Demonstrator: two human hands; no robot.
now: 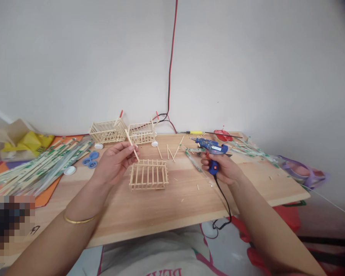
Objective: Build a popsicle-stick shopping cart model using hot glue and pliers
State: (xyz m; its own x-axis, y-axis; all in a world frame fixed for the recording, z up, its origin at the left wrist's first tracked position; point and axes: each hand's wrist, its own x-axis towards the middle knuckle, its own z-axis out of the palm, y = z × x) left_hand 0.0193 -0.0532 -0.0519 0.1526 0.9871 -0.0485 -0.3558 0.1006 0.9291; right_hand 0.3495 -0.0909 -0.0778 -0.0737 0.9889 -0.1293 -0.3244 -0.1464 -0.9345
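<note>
My left hand (115,161) pinches a thin wooden stick (131,144), held slanted just above the left end of a small open crate of wooden sticks (148,174) standing on the wooden board (172,207). My right hand (224,168) is closed round a blue hot glue gun (211,147), whose nozzle points left and whose black cord (224,203) runs off the board's front edge. The gun rests low over the board, to the right of the crate.
Two finished stick carts on white wheels (107,131) (142,133) stand at the back by the wall. A heap of wrapped chopsticks (37,168) and blue and white bottle caps (89,160) lie at left. Loose sticks (169,151), a red wire (170,76) and purple scissors (301,171) sit around.
</note>
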